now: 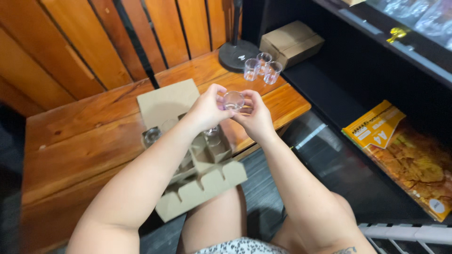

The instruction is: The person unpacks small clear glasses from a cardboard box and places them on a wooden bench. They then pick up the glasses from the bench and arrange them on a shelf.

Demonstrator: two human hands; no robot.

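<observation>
Clear glass is what is held at the centre of the frame: a small glass is gripped between both hands, above the wooden table. The left hand is closed on its left side, with thumb and fingers wrapped round the rim and wall. The right hand is closed on the right side, its fingertips pressed to the rim. The glass is tilted so that its open mouth is turned toward the camera.

Just below the hands, an open cardboard box is laid on the table, its lid flap folded back toward the upper left and its front flap hung over the table edge. Cardboard dividers are seen inside it, and another glass is seated in a compartment at the left side of the box. A further glass is partly hidden under the left hand.

Three more glasses are stood close together at the far end of the table, in the upper middle of the frame, beside a round black lamp base. A closed brown box is placed just to their right. A yellow paper pack is seen at the right.
</observation>
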